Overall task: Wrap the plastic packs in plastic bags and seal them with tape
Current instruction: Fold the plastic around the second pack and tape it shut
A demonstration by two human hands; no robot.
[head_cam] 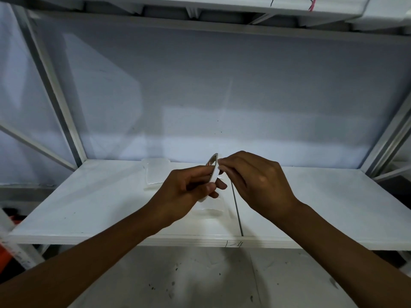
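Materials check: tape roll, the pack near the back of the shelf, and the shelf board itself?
Tape roll: thin white ring, looks like paper or matte plastic tape; the view leaves it open. Plastic pack: clear glossy film, the shelf shows through it. Shelf board: smooth white panel, probably laminated or painted; layered lines along its front edge suggest ply.

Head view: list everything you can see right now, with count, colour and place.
tape roll: one, white, held above the shelf between both hands
plastic packs: at least two, clear, one at the shelf's back left, one under the hands
shelf: one, white, across the middle
metal frame: grey uprights, both sides
left hand: grips the tape roll
right hand: fingertips pinch at the roll's edge
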